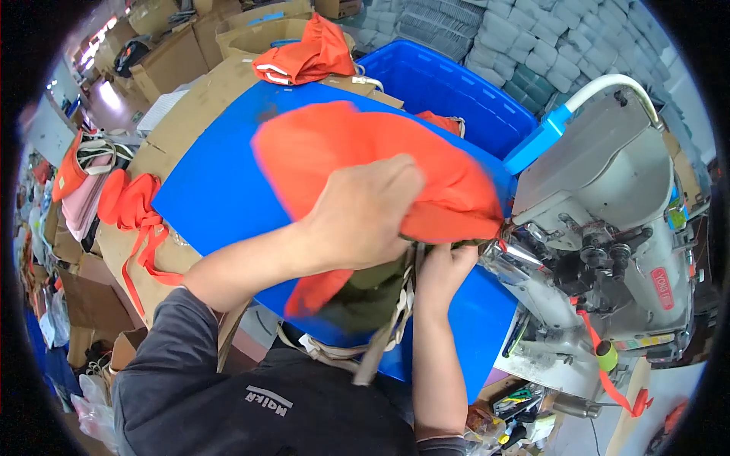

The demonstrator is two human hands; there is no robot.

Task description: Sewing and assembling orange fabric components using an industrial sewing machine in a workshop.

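An orange cloth piece (449, 171) with an olive-green underside spreads over the blue tabletop, smeared by motion along its left side. My left hand (369, 209) crosses over it, fingers curled closed on the cloth. Close by on the right, my right hand (447, 266) pinches the lower edge of the same piece, beside the sewing machine (593, 235). Beige straps (399, 323) hang from the cloth toward my lap. The cloth's right end reaches the machine's needle area, and I cannot tell whether it lies under the presser foot.
A blue bin (479, 83) stands behind the blue tabletop (220, 190), with orange cloth inside. A folded orange bundle (308, 53) rests at the back edge. Orange webbing (133, 201) lies on cardboard at the left. A lamp with a white bent neck (608, 82) rises beside the machine.
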